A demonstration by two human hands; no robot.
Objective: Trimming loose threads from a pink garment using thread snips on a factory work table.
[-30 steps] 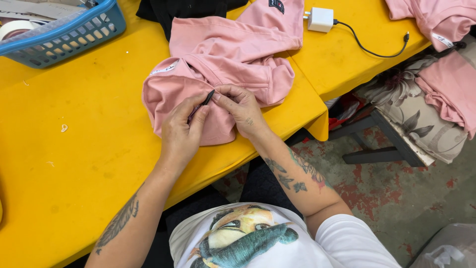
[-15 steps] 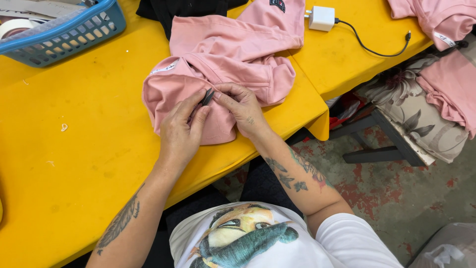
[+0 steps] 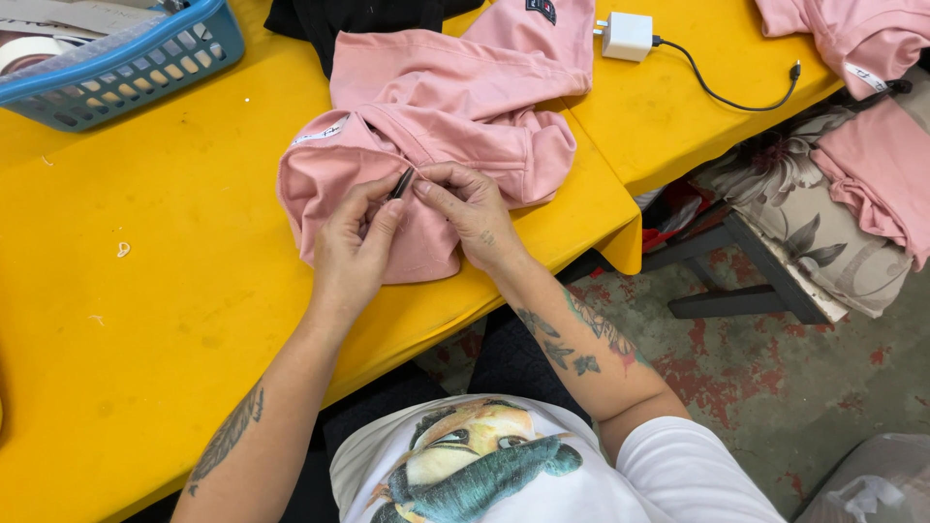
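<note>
Both hands at work on a crumpled pink fabric garment [image 3: 436, 126] lying on the yellow table [image 3: 145, 291].

The left hand [image 3: 354, 247] pinches a small dark slim tool [image 3: 401, 183] between thumb and fingers (tip against the cloth); the right hand [image 3: 475, 213] presses curled fingers onto the fabric just beside it. A blue plastic basket [image 3: 126, 63] sits well apart.

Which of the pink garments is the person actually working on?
The pink garment on the yellow table, under both hands; the other pink garments lie untouched at the right.
</note>
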